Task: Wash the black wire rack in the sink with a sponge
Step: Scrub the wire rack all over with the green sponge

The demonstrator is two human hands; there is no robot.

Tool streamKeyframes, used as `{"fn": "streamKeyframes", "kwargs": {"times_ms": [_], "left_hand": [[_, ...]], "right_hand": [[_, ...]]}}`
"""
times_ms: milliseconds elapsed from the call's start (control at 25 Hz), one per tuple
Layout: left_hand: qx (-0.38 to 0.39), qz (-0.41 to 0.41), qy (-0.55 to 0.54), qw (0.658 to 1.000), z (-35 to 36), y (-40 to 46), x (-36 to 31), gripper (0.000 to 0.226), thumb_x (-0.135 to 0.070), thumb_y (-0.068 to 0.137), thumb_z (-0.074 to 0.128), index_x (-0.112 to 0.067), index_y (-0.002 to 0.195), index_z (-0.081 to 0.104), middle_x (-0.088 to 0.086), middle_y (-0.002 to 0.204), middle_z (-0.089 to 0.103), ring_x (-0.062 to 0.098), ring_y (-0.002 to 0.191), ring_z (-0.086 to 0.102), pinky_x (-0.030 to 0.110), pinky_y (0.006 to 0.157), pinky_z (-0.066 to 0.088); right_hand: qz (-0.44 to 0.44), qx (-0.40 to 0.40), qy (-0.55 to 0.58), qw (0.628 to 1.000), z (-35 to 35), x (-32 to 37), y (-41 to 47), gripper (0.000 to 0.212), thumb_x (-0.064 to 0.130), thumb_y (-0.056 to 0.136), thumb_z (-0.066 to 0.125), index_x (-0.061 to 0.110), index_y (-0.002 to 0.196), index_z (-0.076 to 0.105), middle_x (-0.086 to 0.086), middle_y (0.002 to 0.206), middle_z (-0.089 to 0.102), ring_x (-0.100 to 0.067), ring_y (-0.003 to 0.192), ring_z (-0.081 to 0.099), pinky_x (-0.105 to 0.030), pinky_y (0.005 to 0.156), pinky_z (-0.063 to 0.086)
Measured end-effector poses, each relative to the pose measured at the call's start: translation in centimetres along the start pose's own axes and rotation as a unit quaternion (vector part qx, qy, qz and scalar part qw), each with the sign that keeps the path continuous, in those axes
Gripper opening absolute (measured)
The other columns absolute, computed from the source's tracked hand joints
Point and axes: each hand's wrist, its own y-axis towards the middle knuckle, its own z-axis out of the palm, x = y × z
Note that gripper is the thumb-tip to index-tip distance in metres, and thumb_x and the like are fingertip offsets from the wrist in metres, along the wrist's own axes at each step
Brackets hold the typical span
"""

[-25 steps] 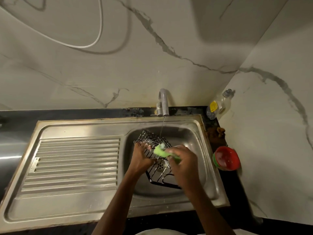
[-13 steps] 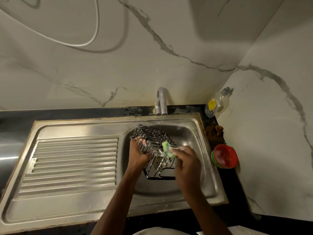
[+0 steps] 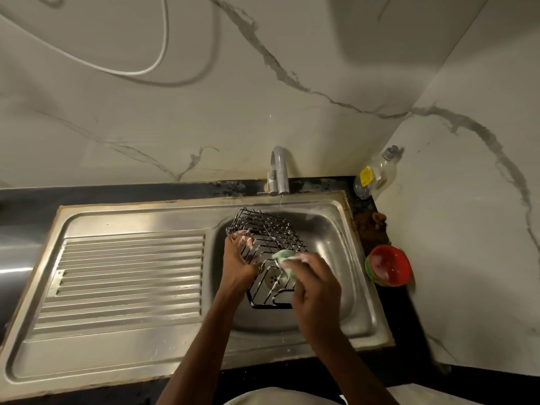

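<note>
Both hands are at work over the basin. The left hand has its fingers curled round the near left edge of the wire rack, gripping the wires and holding the rack tilted above the drain. The right hand pinches a soapy green sponge between thumb and fingertips and presses it against the rack's right side, about midway along its length.

The rack sits inside the sink, its far end raised toward the tap, from which a thin stream of water runs just behind the rack. White suds show on several wires near the left hand.

To do this step well, the left hand should, I judge, hold firm so the rack does not swing while the sponge pushes on it. Short strokes along each wire, not across, would likely let the sponge wrap round the thin bars and reach their undersides. Turning the rack a little at a time would bring the unwashed sides up. The corners where wires cross probably trap dirt and call for extra pressure.

Beyond the sink, a clear bottle stands in the corner, and a red bowl rests on the dark counter to the right.
</note>
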Motion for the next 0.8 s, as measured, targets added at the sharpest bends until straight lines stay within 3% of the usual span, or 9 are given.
{"fn": "streamKeyframes", "kwargs": {"times_ms": [80,160,240,320,400,480,560,640,800], "left_hand": [[0.003,0.011,0.012,1.0,0.0,0.2,-0.1,0.065,0.022,0.078,0.067,-0.014,0.129,0.046,0.001,0.118,0.056,0.014,0.111,0.06,0.034,0.092,0.058],[-0.006,0.004,0.008,1.0,-0.2,0.3,-0.2,0.068,0.018,0.075,0.07,-0.015,0.129,0.046,0.006,0.12,0.057,0.019,0.109,0.061,0.036,0.092,0.058],[-0.012,-0.007,-0.002,1.0,-0.5,0.1,-0.4,0.07,0.016,0.072,0.07,-0.013,0.131,0.044,0.011,0.121,0.056,0.024,0.108,0.061,0.039,0.091,0.059],[-0.019,0.0,0.017,1.0,-0.2,-0.1,-0.4,0.07,0.016,0.073,0.07,-0.009,0.133,0.043,0.01,0.119,0.055,0.027,0.111,0.059,0.034,0.09,0.057],[0.0,0.005,0.021,1.0,0.5,-0.3,-0.5,0.075,0.014,0.07,0.074,-0.007,0.134,0.042,0.008,0.123,0.055,0.02,0.118,0.059,0.028,0.088,0.056],[0.015,0.025,0.024,0.999,0.8,-0.4,-0.5,0.082,0.002,0.064,0.082,-0.007,0.135,0.042,0.004,0.128,0.056,0.001,0.117,0.06,0.02,0.087,0.055],[0.018,0.029,0.023,0.999,0.4,-0.3,-0.7,0.081,0.006,0.066,0.082,-0.01,0.135,0.043,0.002,0.129,0.056,0.001,0.114,0.061,0.019,0.085,0.055],[0.011,0.004,0.002,1.0,0.1,-0.3,-0.9,0.074,0.022,0.074,0.071,-0.015,0.133,0.045,0.005,0.122,0.057,0.015,0.105,0.062,0.025,0.08,0.059],[0.009,0.002,0.02,1.0,-0.3,-0.3,-0.9,0.07,0.029,0.077,0.062,-0.013,0.131,0.045,0.012,0.115,0.056,0.021,0.098,0.06,0.026,0.076,0.06]], "right_hand": [[-0.031,0.034,-0.028,0.999,-0.2,-1.0,-0.3,0.044,-0.002,0.083,0.047,0.008,0.114,0.076,-0.006,0.113,0.068,-0.015,0.101,0.063,-0.019,0.081,0.054],[0.045,0.027,-0.07,0.996,-0.4,-4.4,-0.5,0.032,-0.007,0.085,0.056,0.005,0.106,0.076,-0.005,0.108,0.067,-0.019,0.091,0.066,-0.011,0.07,0.047],[0.149,0.018,-0.083,0.985,-1.0,-7.0,-0.2,0.025,-0.013,0.082,0.066,0.001,0.101,0.076,-0.007,0.102,0.068,-0.025,0.085,0.069,-0.005,0.071,0.037],[0.173,-0.007,-0.067,0.983,-0.5,-6.3,0.3,0.026,-0.013,0.08,0.069,0.001,0.101,0.076,-0.007,0.1,0.069,-0.021,0.086,0.068,-0.002,0.073,0.038],[0.114,-0.014,-0.024,0.993,0.3,-2.4,0.6,0.026,-0.01,0.084,0.064,0.005,0.102,0.076,-0.006,0.105,0.07,-0.015,0.091,0.066,-0.008,0.078,0.047],[0.006,0.023,0.007,1.0,0.7,0.8,-0.3,0.035,-0.003,0.085,0.052,0.006,0.109,0.075,-0.006,0.116,0.072,-0.015,0.106,0.067,-0.022,0.093,0.053],[-0.065,0.053,0.0,0.996,0.2,-0.5,-0.6,0.04,-0.005,0.081,0.052,0.006,0.111,0.075,-0.008,0.119,0.072,-0.017,0.111,0.067,-0.029,0.098,0.054],[-0.018,0.027,-0.026,0.999,-0.6,-4.5,-0.4,0.039,-0.017,0.076,0.062,0.004,0.106,0.076,-0.011,0.11,0.074,-0.023,0.101,0.071,-0.034,0.09,0.06],[0.129,-0.021,0.006,0.991,-0.8,-6.8,0.7,0.042,-0.022,0.076,0.069,0.005,0.108,0.074,-0.01,0.102,0.077,-0.023,0.092,0.075,-0.008,0.088,0.051]]}}
